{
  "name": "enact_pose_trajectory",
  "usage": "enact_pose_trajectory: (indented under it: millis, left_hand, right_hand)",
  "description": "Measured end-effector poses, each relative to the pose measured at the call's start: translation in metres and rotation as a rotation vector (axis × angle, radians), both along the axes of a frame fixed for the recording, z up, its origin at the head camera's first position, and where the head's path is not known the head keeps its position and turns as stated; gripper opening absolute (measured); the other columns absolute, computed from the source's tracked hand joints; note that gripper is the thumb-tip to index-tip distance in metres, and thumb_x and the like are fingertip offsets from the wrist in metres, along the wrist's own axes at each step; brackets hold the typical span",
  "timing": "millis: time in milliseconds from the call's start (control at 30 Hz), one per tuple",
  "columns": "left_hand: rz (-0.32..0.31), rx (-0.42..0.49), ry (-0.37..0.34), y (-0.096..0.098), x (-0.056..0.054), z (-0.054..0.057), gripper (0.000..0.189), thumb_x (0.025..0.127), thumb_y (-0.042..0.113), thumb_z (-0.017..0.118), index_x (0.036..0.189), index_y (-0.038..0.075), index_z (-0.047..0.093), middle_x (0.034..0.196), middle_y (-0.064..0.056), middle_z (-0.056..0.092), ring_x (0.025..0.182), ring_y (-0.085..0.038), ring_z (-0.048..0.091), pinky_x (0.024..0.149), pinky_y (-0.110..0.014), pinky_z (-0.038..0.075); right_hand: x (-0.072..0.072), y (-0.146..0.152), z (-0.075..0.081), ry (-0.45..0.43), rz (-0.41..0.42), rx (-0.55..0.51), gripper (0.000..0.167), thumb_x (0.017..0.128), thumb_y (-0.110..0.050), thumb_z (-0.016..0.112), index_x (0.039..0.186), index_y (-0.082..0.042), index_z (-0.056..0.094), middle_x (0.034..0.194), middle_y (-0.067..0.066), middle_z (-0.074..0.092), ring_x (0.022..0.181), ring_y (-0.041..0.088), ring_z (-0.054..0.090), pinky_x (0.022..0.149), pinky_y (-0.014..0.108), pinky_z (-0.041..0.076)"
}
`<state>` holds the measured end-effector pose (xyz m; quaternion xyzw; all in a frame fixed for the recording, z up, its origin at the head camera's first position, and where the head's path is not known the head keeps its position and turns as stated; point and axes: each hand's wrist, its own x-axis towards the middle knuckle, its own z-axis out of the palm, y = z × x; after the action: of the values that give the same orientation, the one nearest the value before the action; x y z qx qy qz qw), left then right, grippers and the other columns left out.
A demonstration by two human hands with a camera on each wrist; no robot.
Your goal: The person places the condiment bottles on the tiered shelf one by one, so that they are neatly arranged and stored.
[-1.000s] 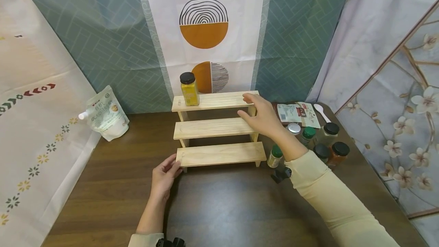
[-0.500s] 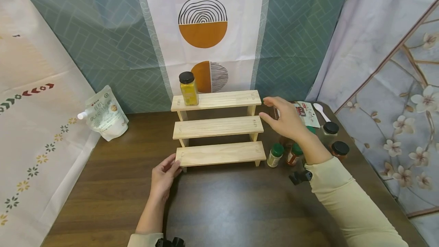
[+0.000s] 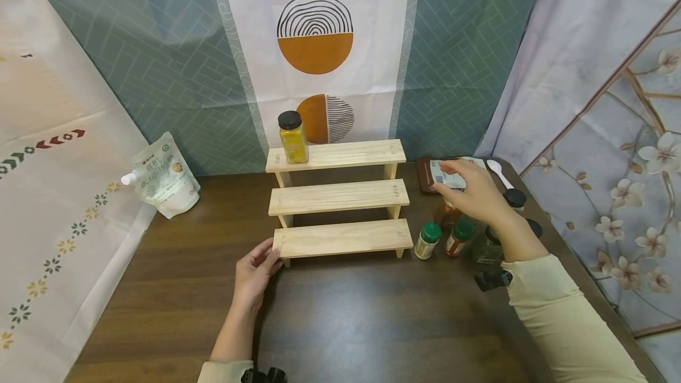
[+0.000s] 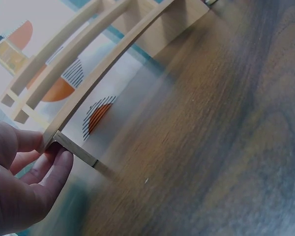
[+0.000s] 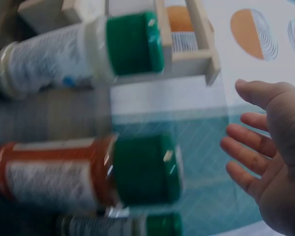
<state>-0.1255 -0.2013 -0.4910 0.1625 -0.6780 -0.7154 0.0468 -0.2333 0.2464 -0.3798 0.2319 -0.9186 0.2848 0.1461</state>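
A three-step wooden shelf rack (image 3: 343, 239) stands on the table. My left hand (image 3: 252, 273) pinches the left end of its lowest board, thumb above and fingers below, as the left wrist view shows around the board end (image 4: 51, 130). A yellow-filled jar (image 3: 294, 145) with a black lid stands at the left of the top step. Over the spice jars on the right hovers my right hand (image 3: 476, 194), fingers spread and holding nothing. Nearest are a green-capped pale jar (image 3: 425, 242) and a green-capped red spice jar (image 3: 459, 237); the hand and forearm partly hide other jars.
A white spouted pouch (image 3: 167, 179) leans at the back left. Behind the right hand lie a brown and white packet (image 3: 425, 177) and a white spoon (image 3: 499, 174). Dark-lidded jars (image 3: 514, 197) stand near the right edge of the table (image 3: 362, 324). Patterned cloths hang behind.
My right hand has moved right, from beside the upper steps of the rack to over the jars. The left hand keeps its hold on the rack, which has stayed in place.
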Motion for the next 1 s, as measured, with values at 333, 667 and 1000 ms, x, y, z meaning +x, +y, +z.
enact_pose_trajectory:
  millis: [333, 667, 1000]
  left_hand:
    - [0.011, 0.003, 0.008, 0.000, 0.000, 0.000, 0.039, 0.099, -0.002, 0.062, 0.136, -0.010, 0.057, 0.102, -0.010, 0.066, 0.085, -0.008, 0.067, 0.082, -0.025, 0.061]
    - [0.008, -0.006, 0.019, 0.000, 0.001, -0.002, 0.039, 0.098, -0.001, 0.064, 0.136, -0.011, 0.057, 0.099, -0.008, 0.067, 0.085, -0.008, 0.067, 0.080, -0.024, 0.061]
    - [-0.007, -0.010, -0.011, 0.000, -0.001, -0.001, 0.039, 0.100, 0.000, 0.062, 0.138, -0.007, 0.057, 0.099, -0.005, 0.065, 0.086, -0.007, 0.067, 0.083, -0.025, 0.061]
  right_hand:
    - [-0.001, 0.031, -0.017, -0.068, 0.042, 0.115, 0.048, 0.090, -0.018, 0.079, 0.127, 0.008, 0.063, 0.120, 0.027, 0.065, 0.112, 0.044, 0.059, 0.097, 0.064, 0.047]
    - [-0.007, 0.044, -0.035, -0.140, 0.056, 0.149, 0.054, 0.084, -0.019, 0.085, 0.125, 0.009, 0.063, 0.120, 0.027, 0.066, 0.109, 0.045, 0.063, 0.092, 0.061, 0.053]
    - [-0.007, 0.046, -0.040, -0.130, 0.040, 0.125, 0.055, 0.082, -0.019, 0.087, 0.125, 0.008, 0.065, 0.120, 0.027, 0.067, 0.107, 0.046, 0.064, 0.090, 0.061, 0.054]
